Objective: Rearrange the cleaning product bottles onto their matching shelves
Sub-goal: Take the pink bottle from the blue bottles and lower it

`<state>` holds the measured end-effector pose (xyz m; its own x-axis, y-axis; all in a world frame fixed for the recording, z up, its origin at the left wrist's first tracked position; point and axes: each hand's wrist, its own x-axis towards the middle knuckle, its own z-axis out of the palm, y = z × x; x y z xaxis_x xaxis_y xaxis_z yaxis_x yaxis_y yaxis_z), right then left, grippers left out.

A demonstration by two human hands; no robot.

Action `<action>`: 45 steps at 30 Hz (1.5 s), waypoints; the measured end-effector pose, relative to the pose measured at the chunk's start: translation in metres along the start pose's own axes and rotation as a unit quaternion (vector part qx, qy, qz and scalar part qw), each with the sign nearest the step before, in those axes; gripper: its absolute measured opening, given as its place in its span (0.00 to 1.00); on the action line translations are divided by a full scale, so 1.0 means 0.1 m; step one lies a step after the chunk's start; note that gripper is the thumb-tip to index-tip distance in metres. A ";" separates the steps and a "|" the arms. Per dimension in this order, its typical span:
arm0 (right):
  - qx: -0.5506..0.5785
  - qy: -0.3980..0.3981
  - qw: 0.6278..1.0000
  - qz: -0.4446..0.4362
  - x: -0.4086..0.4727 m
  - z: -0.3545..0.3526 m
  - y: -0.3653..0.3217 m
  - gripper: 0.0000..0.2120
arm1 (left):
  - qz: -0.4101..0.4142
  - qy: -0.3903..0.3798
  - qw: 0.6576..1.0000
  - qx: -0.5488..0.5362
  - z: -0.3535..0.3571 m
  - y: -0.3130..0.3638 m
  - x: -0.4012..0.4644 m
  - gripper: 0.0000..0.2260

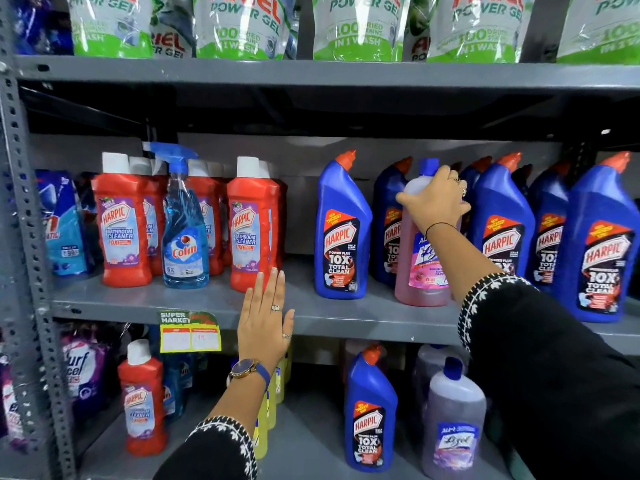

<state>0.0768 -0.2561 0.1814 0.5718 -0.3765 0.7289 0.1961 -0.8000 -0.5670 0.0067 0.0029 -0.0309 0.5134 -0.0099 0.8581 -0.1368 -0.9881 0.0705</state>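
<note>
My right hand (pixel 437 199) grips the shoulder of a pink Lizol bottle (pixel 417 268) with a blue cap, standing upright on the middle shelf (pixel 214 301) among several blue Harpic bottles (pixel 342 230). My left hand (pixel 265 322) is flat and open, fingers together, in front of the shelf edge just below a red Harpic bathroom cleaner (pixel 252 226). More red Harpic bottles (pixel 121 220) and a blue Colin spray bottle (pixel 183 220) stand at the left of that shelf.
The lower shelf holds a red Harpic bottle (pixel 143 398), a blue Harpic bottle (pixel 370 414), purple Lizol bottles (pixel 452 420), yellow bottles and pouches. Ariel pouches (pixel 239 26) fill the top shelf. A grey upright post (pixel 31 271) stands at the left. A price tag (pixel 188 332) hangs on the shelf edge.
</note>
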 end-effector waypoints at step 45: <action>0.293 -0.118 0.947 -0.065 -2.90 0.38 0.01 0.25 | 0.117 -0.011 0.992 0.046 0.09 -0.30 -0.15 0.29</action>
<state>-0.0582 -0.1304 -0.0452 0.6610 -0.1220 0.7404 0.6457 -0.4101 -0.6441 0.0103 0.0311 -0.0507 0.4955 -0.2438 0.8337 -0.1776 -0.9680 -0.1774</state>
